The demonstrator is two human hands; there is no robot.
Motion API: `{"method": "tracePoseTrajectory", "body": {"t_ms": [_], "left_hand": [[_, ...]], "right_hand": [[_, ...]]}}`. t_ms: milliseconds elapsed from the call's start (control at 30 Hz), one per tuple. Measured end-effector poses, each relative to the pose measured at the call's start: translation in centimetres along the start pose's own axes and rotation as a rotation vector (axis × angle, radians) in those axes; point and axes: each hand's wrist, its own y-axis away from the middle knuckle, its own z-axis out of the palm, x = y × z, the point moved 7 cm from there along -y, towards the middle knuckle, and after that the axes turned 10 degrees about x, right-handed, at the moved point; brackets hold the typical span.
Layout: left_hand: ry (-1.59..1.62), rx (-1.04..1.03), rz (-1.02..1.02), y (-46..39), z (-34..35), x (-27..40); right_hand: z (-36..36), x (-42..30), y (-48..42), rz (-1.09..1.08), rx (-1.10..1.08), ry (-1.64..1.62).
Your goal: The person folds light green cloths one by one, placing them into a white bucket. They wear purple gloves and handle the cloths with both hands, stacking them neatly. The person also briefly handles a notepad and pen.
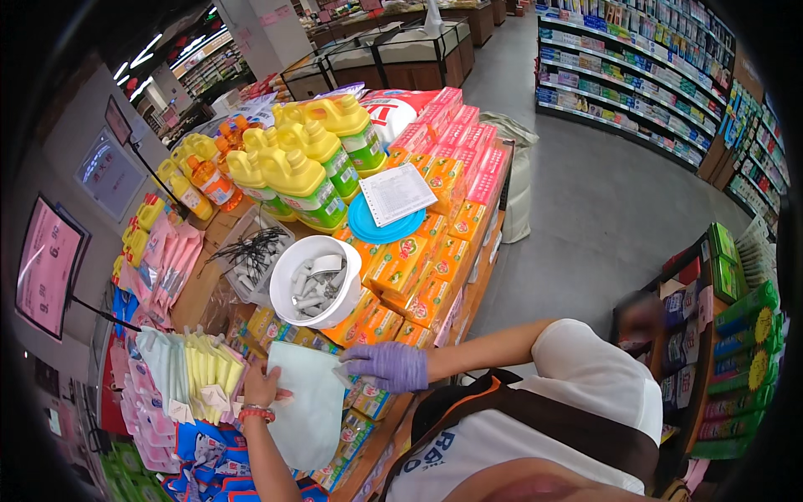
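A flat pale blue-green cloth-like sheet (304, 408) lies upright to me over boxed goods. My left hand (260, 384), bare with a red beaded bracelet, grips its left edge, thumb on the front. At its upper right edge is my right hand (390, 367) in a purple glove, fingers closed around a small grey piece (342, 376) that the fingers partly hide. Beyond the hands stands a white bucket (283, 301) of grey tags (317, 295). Beside my left hand hang folded yellow goods (212, 364) and pale blue-green ones (162, 357) with paper tags.
A clear basket (241, 279) holds tags with black cords. Orange soap boxes (401, 267) carry a blue lid (370, 229) and printed papers (398, 194). Yellow jugs (301, 182) stand behind. A price sign (50, 263) rises at left; a stocked shelf (671, 351) flanks my right side.
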Motion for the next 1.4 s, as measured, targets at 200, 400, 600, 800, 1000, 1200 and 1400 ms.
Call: {"method": "tracePoseTrajectory", "body": {"t_ms": [200, 400, 600, 800, 1000, 1200, 1400], "left_hand": [[0.015, 0.051, 0.216, 7.1, 0.0, 4.8], [-0.146, 0.124, 0.437, 15.8, 0.6, 9.0], [0.049, 0.136, 0.272, 17.7, -0.5, 8.1], [-0.147, -0.042, 0.161, 17.2, 0.1, 2.0], [-0.275, 0.325, 0.638, 18.5, -3.3, 6.4], [-0.173, 0.277, 0.939, 21.0, -4.0, 13.0], [-0.107, 0.138, 0.953, 21.9, -3.5, 13.3]], "right_hand": [[0.3, -3.4, -5.8, -0.219, 0.148, 0.048], [3.2, -3.9, -9.5, -0.132, -0.237, 0.087], [2.8, -3.2, -8.9, -0.126, -0.218, -0.520], [0.1, -5.0, -10.1, 0.045, -0.244, -0.552], [-2.1, -4.2, -9.0, 0.129, -0.615, -0.734], [-2.9, -5.3, -11.9, -0.222, -0.380, -0.582], [0.8, -5.5, -13.3, 0.084, -0.533, -0.819]]}}
